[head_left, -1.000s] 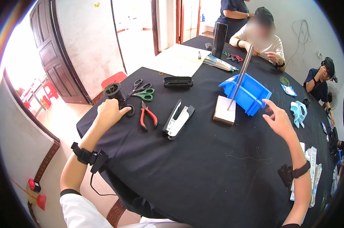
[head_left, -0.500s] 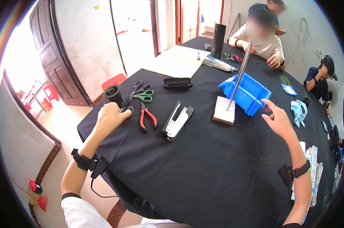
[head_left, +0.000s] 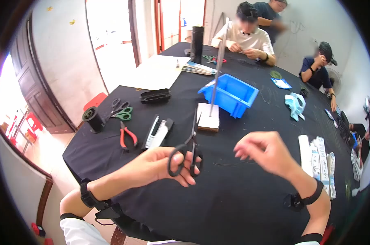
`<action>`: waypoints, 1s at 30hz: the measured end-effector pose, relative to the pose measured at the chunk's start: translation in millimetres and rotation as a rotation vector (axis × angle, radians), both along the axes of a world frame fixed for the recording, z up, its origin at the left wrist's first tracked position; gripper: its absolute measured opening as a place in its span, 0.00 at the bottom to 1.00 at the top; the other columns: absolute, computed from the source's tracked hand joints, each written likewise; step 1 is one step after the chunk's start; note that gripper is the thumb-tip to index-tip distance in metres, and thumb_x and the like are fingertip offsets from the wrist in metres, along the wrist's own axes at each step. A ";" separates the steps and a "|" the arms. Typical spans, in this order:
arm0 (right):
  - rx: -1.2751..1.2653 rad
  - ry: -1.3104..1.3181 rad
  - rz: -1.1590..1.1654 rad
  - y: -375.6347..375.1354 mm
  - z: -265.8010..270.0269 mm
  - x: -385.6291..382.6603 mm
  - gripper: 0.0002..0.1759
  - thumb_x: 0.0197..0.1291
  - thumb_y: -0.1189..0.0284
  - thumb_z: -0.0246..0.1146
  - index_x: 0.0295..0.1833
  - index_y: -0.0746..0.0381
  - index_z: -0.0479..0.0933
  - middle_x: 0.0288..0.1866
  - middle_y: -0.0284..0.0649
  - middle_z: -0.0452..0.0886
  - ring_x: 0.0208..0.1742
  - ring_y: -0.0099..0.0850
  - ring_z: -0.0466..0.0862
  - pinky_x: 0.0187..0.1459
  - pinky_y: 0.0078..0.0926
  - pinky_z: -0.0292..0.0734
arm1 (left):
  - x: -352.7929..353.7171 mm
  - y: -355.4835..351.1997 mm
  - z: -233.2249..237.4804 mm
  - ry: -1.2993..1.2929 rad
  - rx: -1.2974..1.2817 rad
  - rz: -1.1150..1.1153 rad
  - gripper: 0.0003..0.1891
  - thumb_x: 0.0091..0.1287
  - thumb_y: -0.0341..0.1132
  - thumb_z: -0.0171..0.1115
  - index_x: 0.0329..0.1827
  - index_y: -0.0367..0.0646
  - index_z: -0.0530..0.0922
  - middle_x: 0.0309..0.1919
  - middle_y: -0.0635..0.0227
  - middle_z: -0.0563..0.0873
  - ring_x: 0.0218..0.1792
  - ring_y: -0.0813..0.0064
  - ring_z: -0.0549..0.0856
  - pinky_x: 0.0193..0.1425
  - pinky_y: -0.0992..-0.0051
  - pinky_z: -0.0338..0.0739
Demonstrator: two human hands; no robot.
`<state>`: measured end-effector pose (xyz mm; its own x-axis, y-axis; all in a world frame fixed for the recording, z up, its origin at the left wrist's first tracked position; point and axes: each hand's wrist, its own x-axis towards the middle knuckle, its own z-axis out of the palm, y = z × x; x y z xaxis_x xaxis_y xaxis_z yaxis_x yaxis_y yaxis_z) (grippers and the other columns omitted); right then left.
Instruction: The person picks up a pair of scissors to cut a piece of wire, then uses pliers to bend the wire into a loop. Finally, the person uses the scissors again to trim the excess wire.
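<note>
The left hand (head_left: 156, 167), just below the middle of the frame, grips a pair of black scissors (head_left: 192, 143) by the handles, with fingers through the loops and the shut blades pointing up the frame. To its right, the right hand (head_left: 264, 152) hangs above the black table (head_left: 234, 204), its fingers curled with the tips drawn close together; whether they pinch anything cannot be told. Between and just below the two hands a thin thread (head_left: 225, 164) lies on the cloth. Above the scissors stands a wooden block (head_left: 208, 118) with a metal rod (head_left: 217, 61) rising from it, and a blue bin (head_left: 234, 96) sits just behind it. Left of the block lie a stapler (head_left: 157, 131), red pliers (head_left: 127, 138), green scissors (head_left: 123, 114) and a black spool (head_left: 92, 119), with a black case (head_left: 155, 96) above them. White packets (head_left: 319, 159) lie at the right edge. Other people sit at the table's far side, at the top of the frame
</note>
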<state>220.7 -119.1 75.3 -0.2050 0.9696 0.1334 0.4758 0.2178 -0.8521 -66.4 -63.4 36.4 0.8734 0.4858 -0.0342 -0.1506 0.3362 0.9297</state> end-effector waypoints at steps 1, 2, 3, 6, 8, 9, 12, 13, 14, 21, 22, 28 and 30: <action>-0.042 0.018 0.033 -9.6 -2.7 -8.2 0.09 0.65 0.75 0.57 0.40 0.68 0.80 0.30 0.38 0.84 0.33 0.21 0.83 0.34 0.17 0.78 | 11.9 -1.7 -3.9 0.023 -0.020 -0.043 0.23 0.74 0.45 0.50 0.61 0.33 0.70 0.52 0.57 0.79 0.48 0.66 0.84 0.54 0.69 0.79; -0.083 0.061 0.023 -17.7 -5.5 -16.8 0.09 0.65 0.74 0.59 0.41 0.68 0.80 0.30 0.36 0.84 0.31 0.20 0.82 0.33 0.16 0.77 | 23.8 -4.0 -9.0 0.036 -0.018 -0.068 0.23 0.74 0.44 0.50 0.61 0.33 0.70 0.52 0.58 0.79 0.49 0.65 0.84 0.56 0.69 0.79; -0.081 0.045 0.001 -22.9 -9.3 -21.6 0.10 0.64 0.71 0.61 0.41 0.68 0.80 0.30 0.36 0.84 0.29 0.20 0.82 0.31 0.17 0.76 | 35.4 -6.8 -13.5 0.050 -0.015 -0.091 0.22 0.74 0.43 0.50 0.61 0.34 0.71 0.52 0.59 0.79 0.50 0.65 0.83 0.57 0.69 0.78; -0.095 -0.015 -0.046 -29.5 -16.6 -24.4 0.13 0.60 0.66 0.65 0.38 0.67 0.81 0.29 0.38 0.83 0.28 0.21 0.81 0.31 0.20 0.75 | 63.9 -16.2 -21.7 0.042 -0.010 -0.088 0.19 0.74 0.37 0.51 0.59 0.32 0.68 0.52 0.57 0.79 0.54 0.66 0.82 0.62 0.69 0.76; -0.214 -0.022 -0.093 -32.7 -15.6 -20.7 0.15 0.60 0.64 0.66 0.39 0.68 0.80 0.31 0.39 0.83 0.30 0.22 0.81 0.32 0.20 0.75 | 73.7 -18.6 -29.2 0.040 0.025 -0.060 0.18 0.73 0.35 0.52 0.59 0.30 0.68 0.51 0.56 0.79 0.54 0.67 0.82 0.63 0.69 0.76; -0.274 -0.026 -0.114 -33.8 -14.7 -18.7 0.16 0.59 0.63 0.66 0.40 0.68 0.80 0.32 0.39 0.84 0.31 0.22 0.82 0.32 0.20 0.75 | 76.6 -19.1 -30.5 0.055 0.052 -0.055 0.18 0.73 0.34 0.53 0.59 0.30 0.68 0.51 0.56 0.80 0.54 0.68 0.82 0.62 0.70 0.76; -0.373 0.035 -0.148 -41.6 -14.3 -13.5 0.18 0.57 0.64 0.68 0.44 0.69 0.78 0.37 0.41 0.83 0.33 0.22 0.82 0.33 0.22 0.76 | 82.3 -20.6 -31.3 0.092 0.074 -0.041 0.18 0.72 0.33 0.53 0.58 0.28 0.68 0.48 0.57 0.81 0.52 0.70 0.82 0.61 0.71 0.77; -0.315 0.005 -0.136 -44.2 -16.3 -12.7 0.19 0.56 0.65 0.68 0.45 0.69 0.77 0.39 0.42 0.82 0.33 0.22 0.82 0.34 0.22 0.77 | 83.5 -21.1 -31.5 0.103 0.071 -0.035 0.18 0.72 0.33 0.53 0.58 0.27 0.68 0.48 0.58 0.81 0.51 0.71 0.83 0.60 0.71 0.78; -0.260 -0.025 -0.124 -48.0 -19.6 -12.6 0.20 0.55 0.67 0.68 0.47 0.70 0.75 0.41 0.42 0.82 0.34 0.23 0.82 0.34 0.22 0.77 | 84.4 -21.5 -33.2 0.101 0.065 -0.022 0.16 0.72 0.31 0.53 0.57 0.27 0.70 0.47 0.58 0.82 0.50 0.72 0.83 0.58 0.71 0.79; 0.140 -0.231 -0.129 -56.8 -41.1 -18.9 0.22 0.48 0.78 0.68 0.51 0.67 0.73 0.44 0.43 0.79 0.29 0.28 0.81 0.32 0.24 0.78 | 87.0 -22.6 -34.7 0.085 0.189 0.076 0.12 0.70 0.26 0.52 0.53 0.31 0.78 0.43 0.59 0.85 0.44 0.73 0.85 0.51 0.73 0.81; 0.165 -0.254 -0.130 -57.5 -41.0 -18.3 0.22 0.48 0.78 0.68 0.51 0.67 0.73 0.43 0.43 0.79 0.29 0.27 0.81 0.32 0.24 0.78 | 85.4 -23.0 -32.8 0.101 0.215 0.063 0.13 0.70 0.26 0.52 0.54 0.32 0.77 0.44 0.58 0.85 0.45 0.73 0.85 0.52 0.73 0.81; 0.259 -0.404 -0.136 -63.9 -40.7 -11.2 0.22 0.46 0.77 0.70 0.49 0.65 0.73 0.41 0.41 0.79 0.29 0.29 0.79 0.32 0.25 0.75 | 66.4 -24.1 -36.4 0.214 0.253 0.124 0.13 0.70 0.25 0.50 0.55 0.31 0.76 0.40 0.57 0.85 0.39 0.75 0.86 0.47 0.76 0.81; 0.248 -0.400 -0.133 -65.2 -41.9 -8.6 0.22 0.46 0.77 0.70 0.49 0.65 0.73 0.41 0.40 0.79 0.28 0.30 0.78 0.31 0.26 0.75 | 58.4 -22.6 -35.2 0.233 0.270 0.172 0.13 0.70 0.25 0.50 0.54 0.30 0.76 0.39 0.58 0.85 0.38 0.75 0.86 0.44 0.77 0.81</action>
<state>212.1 -184.3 33.4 -0.1641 0.9398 0.2999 0.7925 0.3066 -0.5271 -8.1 -86.0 1.2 0.7628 0.6426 -0.0725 0.0417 0.0631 0.9971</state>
